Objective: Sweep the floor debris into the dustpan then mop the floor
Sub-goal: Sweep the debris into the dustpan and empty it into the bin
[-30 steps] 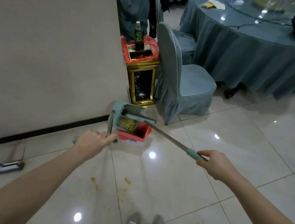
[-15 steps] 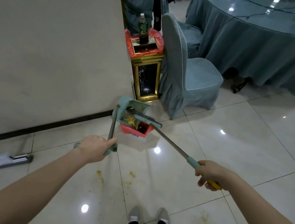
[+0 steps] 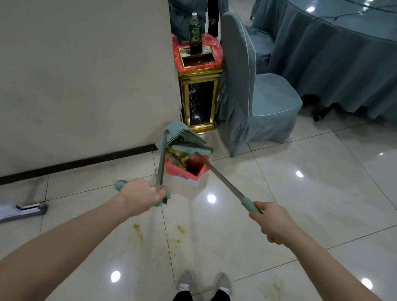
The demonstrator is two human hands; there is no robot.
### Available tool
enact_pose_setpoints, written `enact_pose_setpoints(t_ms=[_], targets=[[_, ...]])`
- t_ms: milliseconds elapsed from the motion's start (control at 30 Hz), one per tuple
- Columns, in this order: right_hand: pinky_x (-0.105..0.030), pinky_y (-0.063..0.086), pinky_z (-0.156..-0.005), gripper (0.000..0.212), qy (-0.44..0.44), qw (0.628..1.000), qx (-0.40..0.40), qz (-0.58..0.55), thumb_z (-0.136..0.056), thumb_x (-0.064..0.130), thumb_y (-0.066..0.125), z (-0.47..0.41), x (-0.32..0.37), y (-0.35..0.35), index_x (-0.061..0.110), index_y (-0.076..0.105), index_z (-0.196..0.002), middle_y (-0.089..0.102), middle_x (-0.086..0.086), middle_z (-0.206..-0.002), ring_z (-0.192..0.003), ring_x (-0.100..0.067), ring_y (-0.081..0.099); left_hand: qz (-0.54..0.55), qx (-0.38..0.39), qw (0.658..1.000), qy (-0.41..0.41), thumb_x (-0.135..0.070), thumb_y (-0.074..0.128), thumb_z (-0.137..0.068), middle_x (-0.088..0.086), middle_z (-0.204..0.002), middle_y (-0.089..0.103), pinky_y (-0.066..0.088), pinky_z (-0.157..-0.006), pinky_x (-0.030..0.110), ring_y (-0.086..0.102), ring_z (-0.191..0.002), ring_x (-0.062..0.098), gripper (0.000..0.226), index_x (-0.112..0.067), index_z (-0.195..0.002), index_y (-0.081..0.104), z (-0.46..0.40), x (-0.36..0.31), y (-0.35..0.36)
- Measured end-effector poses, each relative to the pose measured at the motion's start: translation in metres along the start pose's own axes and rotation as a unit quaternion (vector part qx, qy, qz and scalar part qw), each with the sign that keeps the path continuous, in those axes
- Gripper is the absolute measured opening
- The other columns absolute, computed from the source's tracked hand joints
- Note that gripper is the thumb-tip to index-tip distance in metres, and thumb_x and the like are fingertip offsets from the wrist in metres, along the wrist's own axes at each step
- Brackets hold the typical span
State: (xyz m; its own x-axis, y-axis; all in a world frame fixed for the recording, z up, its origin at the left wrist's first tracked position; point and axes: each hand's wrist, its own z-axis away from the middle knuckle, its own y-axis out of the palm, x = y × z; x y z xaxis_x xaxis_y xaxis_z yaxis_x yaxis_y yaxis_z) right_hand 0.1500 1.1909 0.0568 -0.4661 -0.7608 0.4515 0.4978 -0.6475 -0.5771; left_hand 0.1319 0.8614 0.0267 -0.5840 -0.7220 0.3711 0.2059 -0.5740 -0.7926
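My left hand grips the teal handle of the dustpan, which is tipped over a small bin lined with a red bag. My right hand holds the long metal handle of the broom; its head lies across the dustpan mouth. Yellow scraps show inside the bin under the pan. More yellow debris smears the tiles in front of my feet, and debris lies at the lower right. A flat mop lies on the floor at the left, by the wall.
A gold and black bin with a bottle on top stands at the wall corner. A blue covered chair is beside it, and a round table with a blue cloth fills the upper right. My shoes stand on glossy tiles.
The view has shifted a little. The dustpan has tipped further over the small red-lined bin and the broom head has moved onto its mouth; yellow scraps have slid from the pan toward the bin.
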Motion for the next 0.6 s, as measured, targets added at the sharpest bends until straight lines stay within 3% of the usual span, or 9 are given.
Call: enact_pose_setpoints(t_ms=[167, 233, 333, 600], targets=[[-0.021, 0.038, -0.042, 0.021, 0.017, 0.998, -0.004, 0.068, -0.098, 0.024, 0.046, 0.001, -0.004, 0.011, 0.018, 0.062, -0.11, 0.05, -0.001, -0.07, -0.043, -0.018, 0.049, -0.007, 0.009, 1.0, -0.007, -0.008, 0.045, -0.096, 0.006, -0.098, 0.067, 0.044, -0.057, 0.037, 0.055, -0.065, 0.025, 0.042, -0.011, -0.135, 0.034, 0.004, 0.004, -0.002], [-0.021, 0.037, -0.041, 0.021, 0.023, 0.997, -0.007, 0.073, -0.098, 0.024, 0.046, 0.004, -0.01, 0.008, 0.019, 0.062, -0.109, 0.05, -0.001, -0.069, -0.043, -0.018, 0.049, -0.021, 0.015, 1.0, 0.0, -0.007, 0.044, -0.096, 0.007, -0.1, 0.066, 0.043, -0.057, 0.038, 0.059, -0.068, 0.027, 0.039, -0.01, -0.134, 0.035, 0.006, 0.005, -0.004], [-0.021, 0.037, -0.04, 0.025, 0.022, 0.997, -0.012, 0.067, -0.097, 0.022, 0.047, 0.009, -0.016, -0.002, 0.018, 0.064, -0.115, 0.048, -0.002, -0.067, -0.042, -0.019, 0.048, -0.037, 0.02, 0.999, 0.013, -0.004, 0.043, -0.095, 0.007, -0.104, 0.066, 0.042, -0.059, 0.038, 0.067, -0.08, 0.03, 0.038, -0.008, -0.133, 0.036, 0.007, 0.004, -0.009], [-0.026, 0.037, -0.045, 0.038, 0.003, 1.0, -0.013, 0.019, -0.097, 0.021, 0.05, 0.022, -0.025, -0.026, 0.024, 0.057, -0.134, 0.046, -0.006, -0.063, -0.041, -0.021, 0.043, -0.061, 0.021, 0.998, 0.022, -0.003, 0.043, -0.095, 0.007, -0.107, 0.066, 0.041, -0.06, 0.037, 0.068, -0.085, 0.03, 0.045, -0.008, -0.138, 0.033, 0.001, 0.004, -0.018]])
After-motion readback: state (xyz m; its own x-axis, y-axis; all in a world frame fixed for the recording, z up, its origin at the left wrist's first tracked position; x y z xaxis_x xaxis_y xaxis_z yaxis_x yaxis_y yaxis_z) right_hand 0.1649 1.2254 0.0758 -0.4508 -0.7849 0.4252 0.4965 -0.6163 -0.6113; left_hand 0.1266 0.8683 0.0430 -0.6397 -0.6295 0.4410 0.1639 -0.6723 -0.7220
